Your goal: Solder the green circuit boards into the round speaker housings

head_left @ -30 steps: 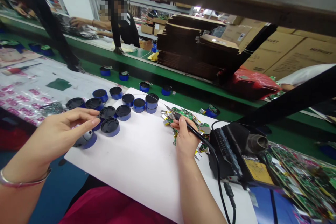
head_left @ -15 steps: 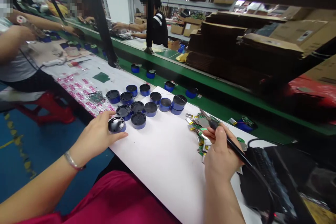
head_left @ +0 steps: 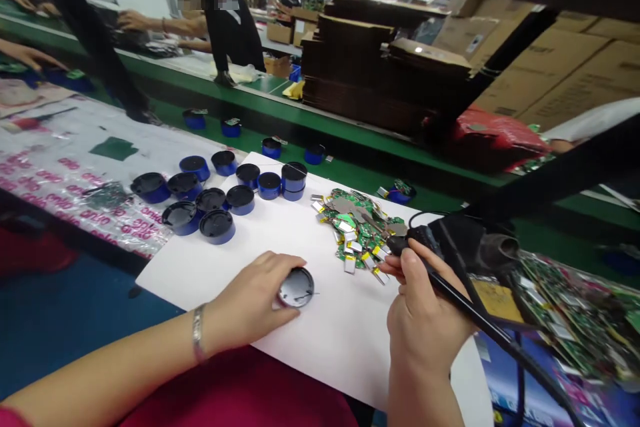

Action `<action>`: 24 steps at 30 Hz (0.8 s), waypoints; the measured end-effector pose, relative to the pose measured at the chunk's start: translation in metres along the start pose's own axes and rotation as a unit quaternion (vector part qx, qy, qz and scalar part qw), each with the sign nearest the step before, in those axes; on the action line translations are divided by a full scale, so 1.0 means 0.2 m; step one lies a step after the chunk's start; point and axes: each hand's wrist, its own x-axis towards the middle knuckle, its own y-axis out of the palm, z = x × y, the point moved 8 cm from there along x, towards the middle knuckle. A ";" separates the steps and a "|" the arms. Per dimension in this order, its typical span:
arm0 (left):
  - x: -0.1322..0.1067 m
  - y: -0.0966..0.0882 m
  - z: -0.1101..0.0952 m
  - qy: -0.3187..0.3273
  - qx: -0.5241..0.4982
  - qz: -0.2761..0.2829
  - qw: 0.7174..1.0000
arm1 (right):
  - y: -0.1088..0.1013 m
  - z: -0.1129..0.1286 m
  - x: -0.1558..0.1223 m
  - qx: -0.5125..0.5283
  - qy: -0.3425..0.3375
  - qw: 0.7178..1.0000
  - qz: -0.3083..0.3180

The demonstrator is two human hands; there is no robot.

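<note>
My left hand is closed around a round plastic housing just above or on the white sheet; its dark inside faces up and a thin wire shows at its edge. My right hand grips a soldering iron by its black handle, the tip pointing up and left over a pile of green circuit boards with small silver batteries. To the left of the pile stand several blue housings with black insides, among them a near one and a stack of two.
Along the green conveyor sit more blue housings. A black post rises at left. On the right are an iron holder, a cable and loose circuit boards. A co-worker stands across the line.
My left hand has taken a housing from the group and brought it right, toward me. The view has turned right. My right hand still holds the soldering iron near the boards.
</note>
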 end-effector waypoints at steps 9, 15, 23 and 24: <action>0.57 -0.01 -0.16 0.018 -0.015 -0.047 0.999 | -0.20 0.06 -0.05 -0.021 -0.012 1.000 -0.002; 0.86 0.10 -0.22 0.061 0.014 -0.078 0.995 | -0.21 0.08 -0.06 0.012 -0.021 1.000 -0.004; 0.81 0.04 -0.14 0.014 -0.100 -0.139 0.985 | -0.22 0.05 -0.06 0.051 -0.014 0.999 0.004; 0.79 0.02 -0.13 0.005 -0.132 -0.141 0.981 | -0.21 0.04 -0.05 0.056 -0.014 0.998 0.013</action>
